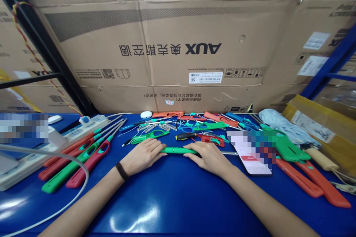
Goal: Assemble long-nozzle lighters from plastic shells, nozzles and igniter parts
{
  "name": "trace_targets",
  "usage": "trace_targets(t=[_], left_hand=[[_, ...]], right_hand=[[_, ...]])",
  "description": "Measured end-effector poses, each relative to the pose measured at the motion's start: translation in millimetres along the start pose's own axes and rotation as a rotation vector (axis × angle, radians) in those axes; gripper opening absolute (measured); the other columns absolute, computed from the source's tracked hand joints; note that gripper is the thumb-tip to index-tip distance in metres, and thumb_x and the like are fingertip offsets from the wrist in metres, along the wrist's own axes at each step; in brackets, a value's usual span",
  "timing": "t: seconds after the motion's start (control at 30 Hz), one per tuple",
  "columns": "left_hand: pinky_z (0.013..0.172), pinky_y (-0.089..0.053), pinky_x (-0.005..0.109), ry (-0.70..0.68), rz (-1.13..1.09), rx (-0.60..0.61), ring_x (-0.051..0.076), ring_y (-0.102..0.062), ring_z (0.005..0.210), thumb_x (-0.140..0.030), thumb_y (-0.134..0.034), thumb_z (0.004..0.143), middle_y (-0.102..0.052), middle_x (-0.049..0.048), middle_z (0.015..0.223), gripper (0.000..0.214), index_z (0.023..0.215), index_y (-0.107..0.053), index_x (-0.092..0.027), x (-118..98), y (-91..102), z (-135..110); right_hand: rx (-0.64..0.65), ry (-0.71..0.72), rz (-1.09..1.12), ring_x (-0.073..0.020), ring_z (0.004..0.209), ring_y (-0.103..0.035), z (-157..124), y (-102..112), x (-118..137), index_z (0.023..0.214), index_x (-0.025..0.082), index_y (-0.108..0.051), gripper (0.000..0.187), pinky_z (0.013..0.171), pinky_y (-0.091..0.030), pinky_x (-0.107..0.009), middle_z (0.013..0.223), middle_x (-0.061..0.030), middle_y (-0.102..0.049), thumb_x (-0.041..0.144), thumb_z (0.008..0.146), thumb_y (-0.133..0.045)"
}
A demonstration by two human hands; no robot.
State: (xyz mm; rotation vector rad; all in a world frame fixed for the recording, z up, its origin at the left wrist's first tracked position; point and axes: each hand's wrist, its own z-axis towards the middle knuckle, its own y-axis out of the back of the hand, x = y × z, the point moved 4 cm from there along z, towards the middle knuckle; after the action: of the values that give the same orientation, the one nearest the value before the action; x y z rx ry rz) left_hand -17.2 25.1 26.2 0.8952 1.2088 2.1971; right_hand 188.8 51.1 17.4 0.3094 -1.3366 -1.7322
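Observation:
Both hands hold a green long-necked lighter (175, 150) level above the blue table, edge-on to me. My left hand (144, 155), with a dark band on its wrist, is closed around the left end of the handle. My right hand (208, 156) grips the handle farther right. Beyond the right hand the metal tube pokes out toward a phone (247, 155). Much of the handle is hidden under the fingers. Just behind the hands lie a yellow-and-black screwdriver (185, 136), a green lighter shell half (150, 136) and a red shell piece (213, 139).
Lighters (80, 155) lie by a white power strip (55, 144) on the left, its cable looping forward. More lighters (297, 177) rest at right near a folded umbrella (289, 126). Orange, blue and green parts (168, 114) line the back, against a large carton (167, 70).

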Motion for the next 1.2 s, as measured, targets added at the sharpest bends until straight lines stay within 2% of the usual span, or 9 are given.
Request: trace_targets(t=[0.17, 0.37, 0.5, 0.67, 0.93, 1.0, 1.1, 1.2], left_hand=[[0.07, -0.048, 0.032, -0.025, -0.029, -0.004, 0.019, -0.058, 0.073, -0.026, -0.031, 0.099, -0.063, 0.0074, 0.081, 0.031, 0.095, -0.059, -0.013, -5, 0.6, 1], [0.071, -0.05, 0.033, -0.026, -0.117, -0.032, 0.019, -0.059, 0.076, -0.025, -0.034, 0.098, -0.063, 0.0076, 0.084, 0.027, 0.096, -0.059, -0.014, -9, 2.1, 2], [0.073, -0.052, 0.034, -0.055, -0.085, -0.099, 0.02, -0.06, 0.079, -0.022, -0.038, 0.096, -0.064, 0.0089, 0.085, 0.022, 0.101, -0.057, -0.013, -13, 6.9, 3], [0.076, -0.053, 0.034, -0.092, -0.09, -0.195, 0.021, -0.061, 0.079, -0.018, -0.042, 0.093, -0.063, 0.0083, 0.081, 0.016, 0.101, -0.054, -0.012, -21, 15.8, 4], [0.085, -0.051, 0.033, -0.117, -0.177, -0.221, 0.017, -0.06, 0.074, -0.013, -0.045, 0.091, -0.062, 0.0049, 0.076, 0.01, 0.097, -0.053, -0.013, -27, 21.0, 8], [0.083, -0.051, 0.033, -0.084, -0.189, -0.215, 0.018, -0.061, 0.077, -0.016, -0.044, 0.093, -0.063, 0.0054, 0.079, 0.011, 0.099, -0.053, -0.014, -24, 20.3, 7], [0.076, -0.05, 0.032, 0.064, -0.282, -0.241, 0.019, -0.06, 0.082, -0.024, -0.046, 0.094, -0.064, 0.0063, 0.085, 0.013, 0.1, -0.053, -0.015, -14, 22.4, 7], [0.067, -0.047, 0.028, 0.188, -0.405, -0.249, 0.016, -0.057, 0.074, -0.032, -0.054, 0.09, -0.062, 0.0042, 0.081, 0.016, 0.095, -0.056, -0.017, -7, 27.8, 9]], right_hand=[[0.005, 0.048, -0.034, -0.0211, 0.09, -0.067, 0, 3, 4, 0.106, 0.02, -0.064, 0.022, 0.078, -0.051, -0.032, 0.099, -0.0067, -0.071, 0.03, 0.09, -0.053], [0.018, 0.042, -0.069, -0.0203, 0.085, -0.068, 1, 6, 11, 0.107, 0.024, -0.064, 0.022, 0.073, -0.051, -0.03, 0.094, -0.0038, -0.072, 0.032, 0.09, -0.052], [-0.055, 0.112, -0.047, -0.0196, 0.091, -0.066, 2, 6, 19, 0.107, 0.021, -0.062, 0.024, 0.08, -0.051, -0.029, 0.101, -0.0049, -0.07, 0.034, 0.092, -0.049], [-0.05, 0.233, -0.148, -0.0198, 0.091, -0.064, -1, 7, 28, 0.104, 0.017, -0.06, 0.024, 0.075, -0.051, -0.029, 0.102, -0.0087, -0.067, 0.028, 0.096, -0.041], [-0.1, 0.297, -0.179, -0.0191, 0.082, -0.064, -4, 8, 28, 0.098, 0.015, -0.061, 0.024, 0.071, -0.051, -0.029, 0.09, -0.0085, -0.068, 0.024, 0.095, -0.039], [-0.112, 0.271, -0.157, -0.0192, 0.082, -0.064, -2, 9, 27, 0.099, 0.016, -0.061, 0.023, 0.071, -0.051, -0.029, 0.092, -0.0083, -0.068, 0.026, 0.095, -0.04], [-0.166, 0.221, -0.103, -0.0188, 0.085, -0.064, 1, 14, 26, 0.104, 0.015, -0.059, 0.023, 0.074, -0.051, -0.029, 0.095, -0.0079, -0.068, 0.028, 0.095, -0.043], [-0.261, 0.267, -0.106, -0.0184, 0.089, -0.063, 3, 20, 28, 0.109, 0.015, -0.058, 0.023, 0.078, -0.051, -0.03, 0.098, -0.0075, -0.068, 0.026, 0.095, -0.044]])
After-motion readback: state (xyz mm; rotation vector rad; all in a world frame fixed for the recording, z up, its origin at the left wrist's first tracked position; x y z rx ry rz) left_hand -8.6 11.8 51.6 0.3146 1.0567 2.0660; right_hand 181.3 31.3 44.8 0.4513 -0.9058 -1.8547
